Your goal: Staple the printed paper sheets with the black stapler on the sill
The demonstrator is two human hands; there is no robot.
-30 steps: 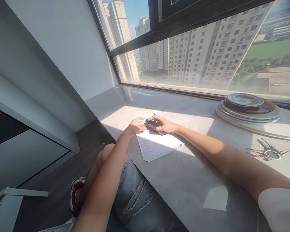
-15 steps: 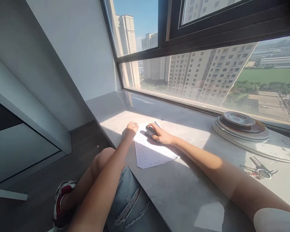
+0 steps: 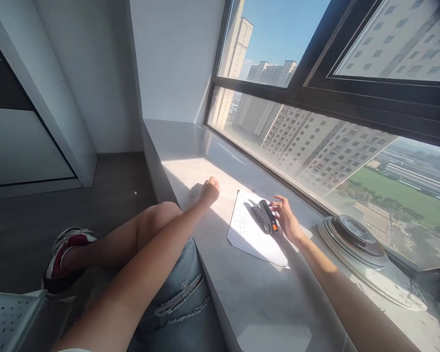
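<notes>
A black stapler with an orange spot at its near end rests on a sheet of paper with writing. Just to the right of it is my right hand, its fingers apart and their tips close to the stapler's side; whether they touch it I cannot tell. My left hand is closed above the sunlit ledge, left of the paper and apart from it. What those fingers hold, if anything, is hidden.
Stacked plates stand to the right, beside the window. The window frame runs along the ledge's far side. My bent knee is against the ledge's near edge. A white perforated basket shows at lower left.
My right hand has let go of the stapler, which now lies on the paper. My left hand has moved left, away from the paper. The camera view has turned.
</notes>
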